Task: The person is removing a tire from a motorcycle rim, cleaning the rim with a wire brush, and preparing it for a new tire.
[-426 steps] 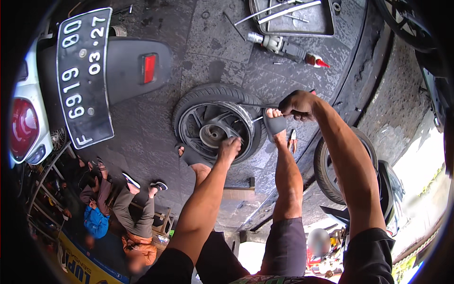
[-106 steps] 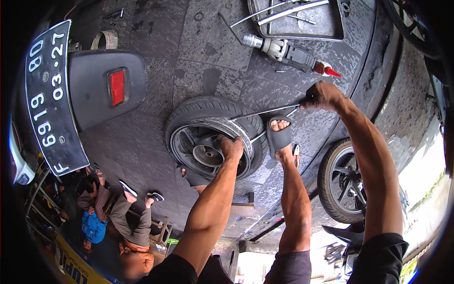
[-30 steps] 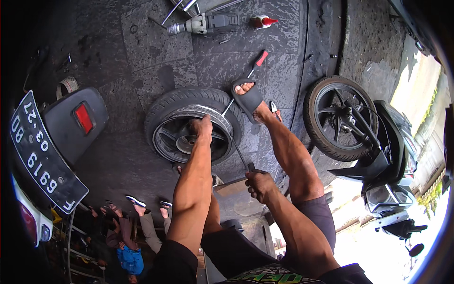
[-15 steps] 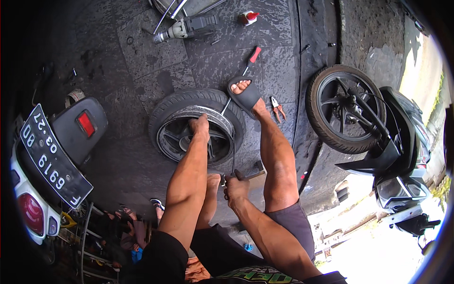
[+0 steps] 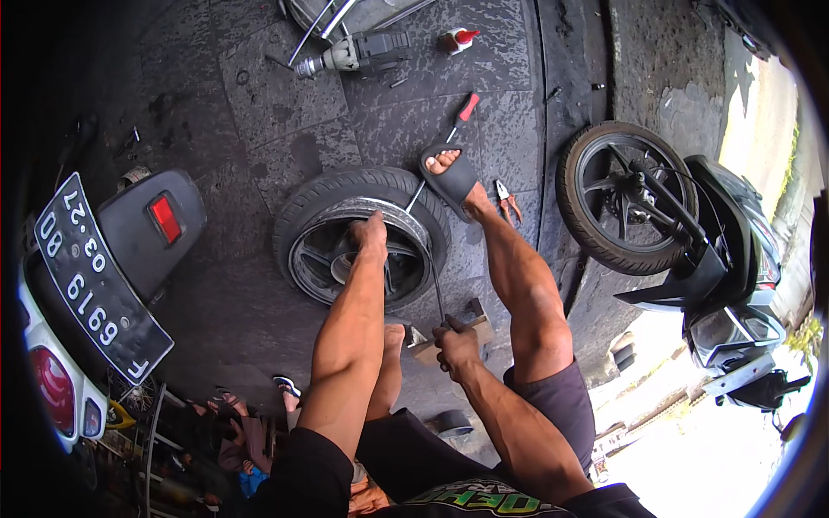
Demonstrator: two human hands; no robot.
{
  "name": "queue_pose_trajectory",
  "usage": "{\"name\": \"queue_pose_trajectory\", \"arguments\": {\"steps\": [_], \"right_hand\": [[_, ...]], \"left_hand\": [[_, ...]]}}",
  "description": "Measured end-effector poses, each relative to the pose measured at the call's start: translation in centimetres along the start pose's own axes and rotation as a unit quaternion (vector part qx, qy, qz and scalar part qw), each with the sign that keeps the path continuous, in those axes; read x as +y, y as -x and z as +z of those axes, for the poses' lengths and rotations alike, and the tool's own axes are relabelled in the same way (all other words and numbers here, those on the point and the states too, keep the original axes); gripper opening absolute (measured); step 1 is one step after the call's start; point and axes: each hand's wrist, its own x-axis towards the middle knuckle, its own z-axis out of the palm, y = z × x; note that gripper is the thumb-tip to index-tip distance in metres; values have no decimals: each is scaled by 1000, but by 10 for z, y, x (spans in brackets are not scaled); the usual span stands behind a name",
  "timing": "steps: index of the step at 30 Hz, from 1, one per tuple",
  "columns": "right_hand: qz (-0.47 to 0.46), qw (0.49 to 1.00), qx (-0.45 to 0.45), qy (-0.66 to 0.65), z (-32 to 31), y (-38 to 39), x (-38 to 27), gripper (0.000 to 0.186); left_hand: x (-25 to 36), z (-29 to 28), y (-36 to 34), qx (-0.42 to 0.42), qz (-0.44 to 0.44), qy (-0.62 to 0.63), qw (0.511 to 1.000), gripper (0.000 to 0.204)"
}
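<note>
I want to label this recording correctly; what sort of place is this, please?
Probably a motorcycle repair workshop: a detached wheel lies there, with pliers and a power tool nearby.

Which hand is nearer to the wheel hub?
Left. The left hand is at the wheel, near the hub; the right hand is farther, outside the tyre, holding a bar.

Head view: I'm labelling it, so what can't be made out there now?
All in the head view:
Wheel hub: partly behind the left forearm.
Left hand, fingertips: hidden by the hand itself.
Metal bar, lower end: inside the right hand.
Red-handled tool, middle: covered by the sandal.
Metal tray: cut off by the top edge.
</note>
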Motion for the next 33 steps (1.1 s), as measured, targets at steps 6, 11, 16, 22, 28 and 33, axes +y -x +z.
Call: {"name": "queue_pose_trajectory", "arguments": {"steps": [6,11,16,22,28,33], "right_hand": [[48,995,-55,65,-40,3,-66,21],[164,966,-106,170,-33,0,-126,18],[91,935,-105,327,-31,10,-118,29],[-124,785,-11,607,-80,-27,-81,38],[-196,634,165,729,-91,-56,-71,43],[-127,638,204,732,-145,-135,-68,51]], "left_hand": [[1,-4,7,-9,7,55,998,61],[22,-9,32,13,25,-14,1000,58],[-3,-13,-2,-2,45,-13,999,63],[-20,5,1,-22,103,62,992,60],[-23,-13,-7,-10,59,79,995,55],[5,3,15,-31,43,86,995,55]]}}
